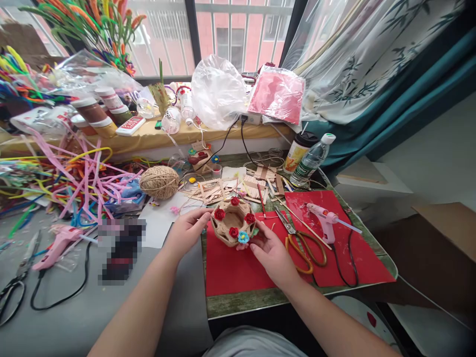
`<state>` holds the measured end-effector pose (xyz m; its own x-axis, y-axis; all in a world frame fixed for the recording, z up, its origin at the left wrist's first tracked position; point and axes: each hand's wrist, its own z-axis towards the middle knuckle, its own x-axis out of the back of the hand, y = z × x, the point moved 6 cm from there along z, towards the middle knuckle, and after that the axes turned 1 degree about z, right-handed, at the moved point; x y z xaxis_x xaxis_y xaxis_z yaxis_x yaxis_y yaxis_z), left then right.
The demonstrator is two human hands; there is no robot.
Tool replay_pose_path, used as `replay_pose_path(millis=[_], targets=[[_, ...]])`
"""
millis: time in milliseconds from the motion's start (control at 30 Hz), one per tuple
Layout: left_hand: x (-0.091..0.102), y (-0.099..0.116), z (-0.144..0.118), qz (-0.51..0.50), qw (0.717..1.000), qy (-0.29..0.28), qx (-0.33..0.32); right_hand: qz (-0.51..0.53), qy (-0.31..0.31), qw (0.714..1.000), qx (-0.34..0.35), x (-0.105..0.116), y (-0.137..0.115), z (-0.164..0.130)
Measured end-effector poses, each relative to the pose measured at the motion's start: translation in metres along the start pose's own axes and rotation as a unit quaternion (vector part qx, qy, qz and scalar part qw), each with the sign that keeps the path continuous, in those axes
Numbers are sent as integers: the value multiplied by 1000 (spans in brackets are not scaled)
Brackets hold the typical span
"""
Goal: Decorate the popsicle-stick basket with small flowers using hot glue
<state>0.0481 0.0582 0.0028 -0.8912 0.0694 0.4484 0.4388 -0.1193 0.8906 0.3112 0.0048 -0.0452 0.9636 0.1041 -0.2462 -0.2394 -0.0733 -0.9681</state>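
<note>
Between my two hands is a small twine-covered basket, its open top tilted toward me. Several red roses sit around its rim, and a blue flower with a yellow centre is on the near side. My left hand grips the basket's left side with thumb and fingers. On the right side my right hand holds its lower edge, some fingertips hidden behind it. Under the basket lies a red sheet. Scissors with orange-brown handles rest just right of my right hand.
A pink glue gun with its cord lies at right, another pink glue gun at left. Behind the basket are a twine ball and loose wooden sticks. A water bottle stands at the back right; pipe cleaners pile up left.
</note>
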Motion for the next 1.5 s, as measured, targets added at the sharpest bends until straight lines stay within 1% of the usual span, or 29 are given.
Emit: replay_pose_path(millis=[67, 133, 200, 233, 300, 367, 400, 467, 500, 533, 567, 600, 667, 733, 767, 800, 833, 900, 967, 1000, 1033, 1067, 1100, 1167, 1200, 1267, 1300, 1367, 1500], targets=[[2, 8, -4, -6, 999, -42, -11, -1, 0, 1000, -2, 6, -5, -13], [-2, 13, -8, -4, 994, -106, 0, -22, -8, 1000, -15, 14, -6, -25], [-8, 14, -13, 20, 985, -167, 30, -44, -12, 998, -35, 22, -2, -35], [-11, 14, -14, 35, 981, -187, 48, -53, -8, 998, -45, 26, 1, -39], [-13, 11, -15, 54, 974, -205, 83, -67, 5, 996, -60, 31, 6, -43], [-9, 7, -13, 61, 976, -185, 101, -80, 15, 995, -61, 34, 11, -43], [-5, 5, -10, 72, 980, -155, 99, -85, 17, 995, -58, 34, 12, -43], [9, 0, -3, 126, 986, -70, 81, -93, 15, 994, -50, 35, 15, -39], [16, -3, 0, 166, 983, -25, 68, -98, 10, 994, -46, 35, 16, -38], [21, -6, 3, 209, 976, 7, 55, -106, 4, 993, -43, 35, 17, -36], [24, -9, 5, 249, 967, 23, 45, -118, -1, 992, -39, 35, 18, -35], [24, -13, 7, 280, 959, 21, 38, -132, -4, 991, -33, 35, 19, -35], [19, -18, 10, 314, 949, -10, 26, -158, -6, 987, -20, 36, 21, -35], [13, -20, 11, 321, 946, -40, 19, -174, -3, 985, -9, 37, 24, -37], [13, -20, 11, 322, 946, -40, 17, -180, -3, 984, -4, 38, 24, -38], [14, -19, 11, 323, 946, -28, 17, -189, -4, 982, 0, 40, 23, -38], [18, -17, 11, 324, 946, -3, 17, -203, -3, 979, 7, 42, 20, -37], [29, -14, 10, 320, 945, 63, 11, -245, 9, 969, 36, 48, 5, -31], [39, -10, 8, 302, 945, 122, -5, -300, 29, 950, 84, 53, -22, -17], [41, -8, 8, 287, 948, 139, -19, -326, 39, 938, 115, 54, -38, -6], [41, -5, 7, 269, 952, 143, -38, -356, 33, 923, 139, 51, -53, 7], [37, -2, 7, 247, 958, 131, -61, -393, 20, 906, 154, 46, -66, 23], [31, 2, 6, 224, 965, 104, -87, -428, 0, 888, 168, 39, -76, 41], [12, 10, 2, 187, 975, 24, -118, -497, -38, 848, 177, 24, -85, 79], [2, 13, 0, 174, 978, -21, -116, -536, -46, 826, 168, 18, -85, 99], [-15, 13, -5, 152, 981, -95, -75, -615, -53, 777, 125, 9, -75, 135], [-22, 12, -7, 136, 982, -121, -47, -626, -52, 770, 116, 6, -71, 150], [-30, 10, -10, 100, 985, -139, 0, -635, -48, 764, 105, 2, -61, 171], [-33, 4, -7, 62, 989, -123, 50, -638, -41, 764, 81, 2, -44, 188]])
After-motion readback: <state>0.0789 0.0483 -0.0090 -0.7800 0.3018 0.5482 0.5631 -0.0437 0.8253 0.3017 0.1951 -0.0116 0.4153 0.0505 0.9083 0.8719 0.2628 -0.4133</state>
